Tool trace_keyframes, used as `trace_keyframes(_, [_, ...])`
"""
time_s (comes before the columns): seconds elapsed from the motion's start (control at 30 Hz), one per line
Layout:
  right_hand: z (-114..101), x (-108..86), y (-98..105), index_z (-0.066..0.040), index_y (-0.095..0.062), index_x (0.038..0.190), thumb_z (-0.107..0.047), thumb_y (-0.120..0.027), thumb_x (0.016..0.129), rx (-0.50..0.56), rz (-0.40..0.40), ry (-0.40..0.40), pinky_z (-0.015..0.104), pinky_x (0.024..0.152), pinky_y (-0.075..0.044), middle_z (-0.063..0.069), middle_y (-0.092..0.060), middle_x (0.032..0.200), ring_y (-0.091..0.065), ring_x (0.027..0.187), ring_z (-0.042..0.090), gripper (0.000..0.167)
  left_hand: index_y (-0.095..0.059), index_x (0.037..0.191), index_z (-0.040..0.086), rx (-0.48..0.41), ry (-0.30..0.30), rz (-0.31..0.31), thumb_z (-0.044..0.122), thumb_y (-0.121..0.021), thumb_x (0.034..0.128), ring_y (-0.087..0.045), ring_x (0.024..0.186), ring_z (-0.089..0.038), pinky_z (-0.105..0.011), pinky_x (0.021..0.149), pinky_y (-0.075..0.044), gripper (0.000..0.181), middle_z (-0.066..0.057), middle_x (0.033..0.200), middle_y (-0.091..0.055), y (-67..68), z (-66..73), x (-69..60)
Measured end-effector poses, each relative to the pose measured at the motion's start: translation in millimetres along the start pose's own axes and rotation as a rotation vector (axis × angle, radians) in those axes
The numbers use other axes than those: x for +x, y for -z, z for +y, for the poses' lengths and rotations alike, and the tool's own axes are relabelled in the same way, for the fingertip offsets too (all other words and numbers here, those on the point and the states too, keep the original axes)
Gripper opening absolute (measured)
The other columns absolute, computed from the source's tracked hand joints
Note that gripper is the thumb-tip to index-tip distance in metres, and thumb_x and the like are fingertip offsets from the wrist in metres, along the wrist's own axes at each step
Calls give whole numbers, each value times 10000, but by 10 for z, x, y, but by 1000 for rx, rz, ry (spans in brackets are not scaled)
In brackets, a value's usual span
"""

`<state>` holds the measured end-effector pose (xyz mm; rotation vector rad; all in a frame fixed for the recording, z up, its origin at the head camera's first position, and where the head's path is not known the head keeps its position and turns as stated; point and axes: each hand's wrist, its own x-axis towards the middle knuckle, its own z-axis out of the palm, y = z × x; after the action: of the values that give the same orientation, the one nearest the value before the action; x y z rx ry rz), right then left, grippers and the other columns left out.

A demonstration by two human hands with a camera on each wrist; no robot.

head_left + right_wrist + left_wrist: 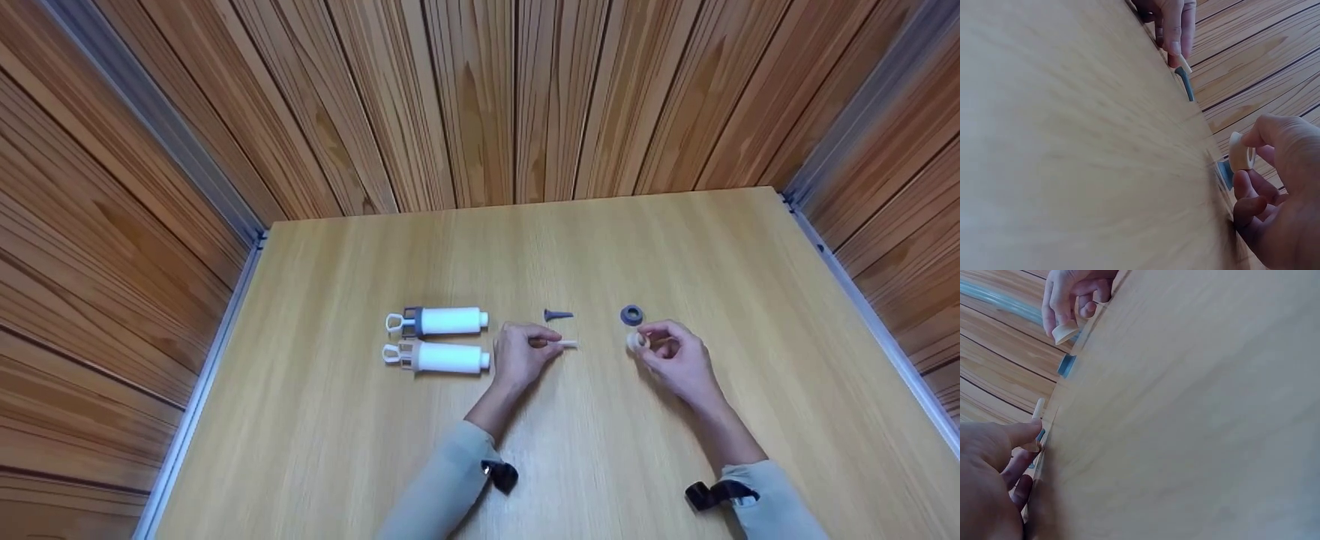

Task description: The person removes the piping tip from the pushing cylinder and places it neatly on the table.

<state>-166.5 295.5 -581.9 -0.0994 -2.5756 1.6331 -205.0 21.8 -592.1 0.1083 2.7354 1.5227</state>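
My left hand (519, 354) pinches a slim cream nozzle (570, 343) between thumb and fingers, its thin end pointing right. In the left wrist view the narrow tip of the nozzle (1039, 408) sticks out past the thumb. My right hand (684, 366) pinches a cream ring-shaped cap (634, 342) just above the table; its round opening shows in the right wrist view on the cap (1241, 153). A dark grey nozzle (557, 315) lies just beyond the left hand. Beyond the right fingers lies a dark grey ring-shaped cap (631, 315).
Left of the left hand, two white syringe-like tubes lie side by side, their pull handles pointing left. The farther tube (454, 321) has a dark grey collar, the nearer tube (452, 358) a beige one. Wood-plank walls (480, 105) bound the table (315, 450).
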Motion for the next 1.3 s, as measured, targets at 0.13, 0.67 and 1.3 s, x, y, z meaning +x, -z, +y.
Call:
trace_keyframes(0.13, [-1,1,15,24,-749,1287,-37,-830,992,-20,-11,-10,166,663,-473,230,-721,1163,-556,728,13,312,-923,974,227,2,32,-16,162,-958,905,-722,1063,-107,-314,992,-545,101,55,1049,-863,1,0,-2])
trace_keyframes(0.67, [5,34,0,16,-803,1251,-19,-850,972,-31,-2,8,148,670,-469,152,-700,1063,-543,750,5,285,-927,974,223,28,-48,0,165,-1005,843,-777,969,-70,-243,872,-571,164,62,1010,-883,-6,-36,47])
trace_keyframes(1.3, [33,21,3,27,-795,1276,-83,-867,977,-91,-32,-56,152,702,-478,159,-734,1091,-565,771,-2,327,-914,992,166,-12,-31,-1,130,-1014,826,-797,970,-91,-287,902,-609,197,29,989,-887,-3,-29,28])
